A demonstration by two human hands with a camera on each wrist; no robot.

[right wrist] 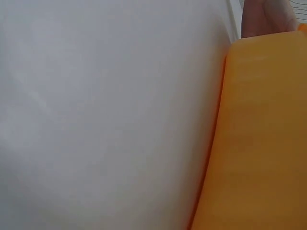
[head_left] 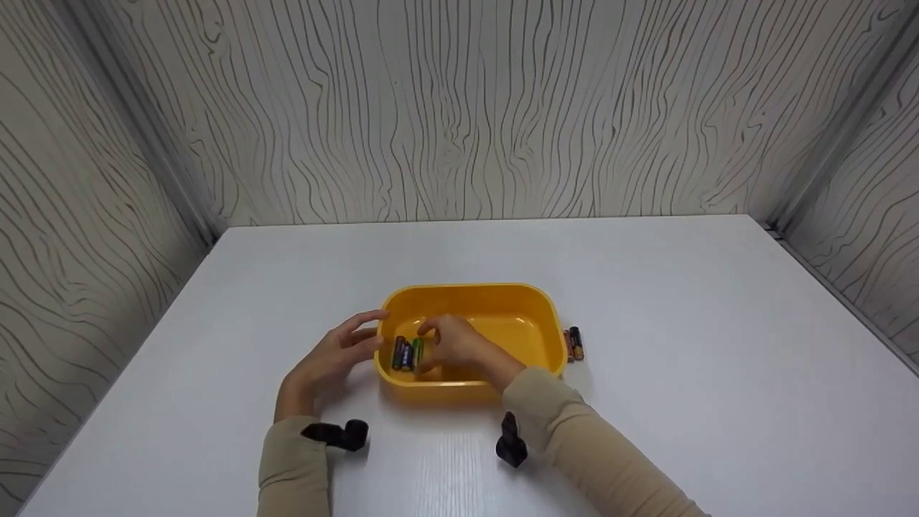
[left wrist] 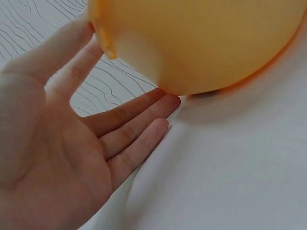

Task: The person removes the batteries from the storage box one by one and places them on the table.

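Observation:
A yellow-orange plastic bin (head_left: 513, 337) stands on the white table. My left hand (head_left: 343, 352) is at its left end, with fairly straight fingers touching the outer wall; the left wrist view shows the open palm (left wrist: 57, 148) beside the bin. Reaching over the near rim, my right hand (head_left: 456, 343) is down inside the bin. Its forefinger and thumb pinch a green battery (head_left: 418, 352) by its two ends. Left of that, a dark battery (head_left: 398, 352) and a bluish battery (head_left: 408, 356) lie side by side on the bin floor. In the right wrist view the bin wall hides my right hand.
Just outside the bin's right end lie a black battery with a copper-coloured end (head_left: 576, 343) and a reddish battery (head_left: 568, 346), partly hidden by the rim. Wood-grain patterned panels (head_left: 459, 115) enclose the table (head_left: 682, 301) at the back and sides.

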